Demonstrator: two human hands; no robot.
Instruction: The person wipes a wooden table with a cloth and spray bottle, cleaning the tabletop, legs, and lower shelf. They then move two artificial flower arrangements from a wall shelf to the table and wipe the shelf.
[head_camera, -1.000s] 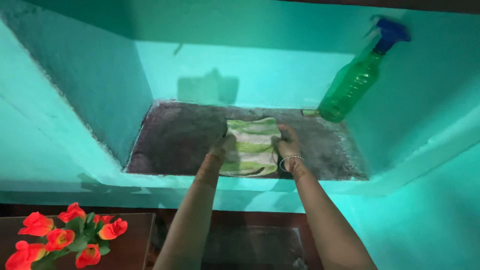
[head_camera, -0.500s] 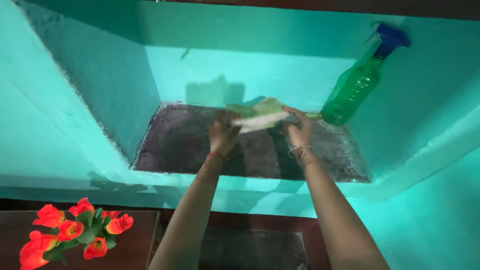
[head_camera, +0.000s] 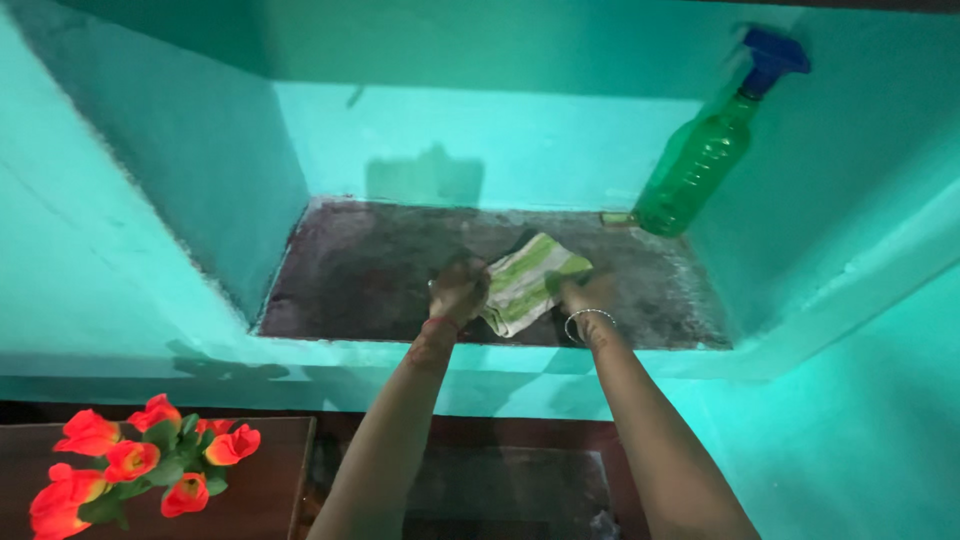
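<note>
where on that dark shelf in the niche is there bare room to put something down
The shelf is bare on its left half, from the left wall to the left hand. The middle is crowded: both hands hold the striped cloth, the right hand beside it. The spray bottle fills the back right corner.

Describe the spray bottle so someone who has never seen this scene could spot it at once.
Find the recessed niche in the turquoise wall, with its dark stone floor. In its far right corner leans the spray bottle, tilted against the right wall. It is translucent green with a blue trigger head, the only tall thing there; the striped cloth lies flat.
</note>
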